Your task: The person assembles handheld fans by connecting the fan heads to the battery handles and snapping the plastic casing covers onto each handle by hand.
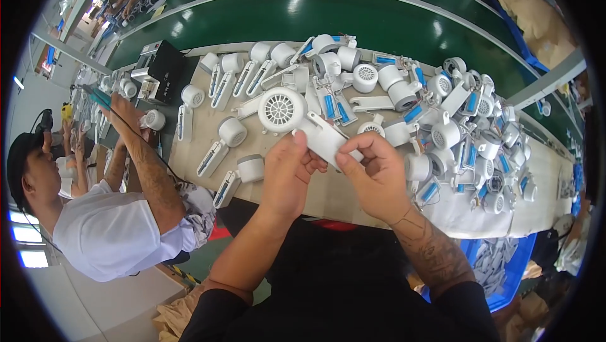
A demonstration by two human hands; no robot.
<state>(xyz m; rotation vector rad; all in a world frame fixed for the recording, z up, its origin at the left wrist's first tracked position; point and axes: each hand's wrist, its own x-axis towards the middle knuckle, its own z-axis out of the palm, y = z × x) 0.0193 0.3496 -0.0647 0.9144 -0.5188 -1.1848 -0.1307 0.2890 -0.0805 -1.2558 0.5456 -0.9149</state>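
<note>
Between my two hands is a white handheld fan [283, 109], its round slotted grille facing up and its handle slanting down to the right. My left hand [287, 174] is closed on it just below the head, with the thumb pressed to the casing. The fingers and thumb of my right hand [377, 178] pinch the handle's far end. Beneath, partly hidden by my hands, lies the pale table mat [344, 198]. Left of my hands, an open-handled fan body [232, 132] shows blue inside; another fan body [250, 168] lies nearer me.
A large heap of white fan bodies with blue cells [467, 133] covers the table's right. Behind runs a green belt [379, 23]. At left, a person in a white shirt [120, 231] works near a black box-shaped machine [161, 70]. A blue bin [521, 272] holds grey parts.
</note>
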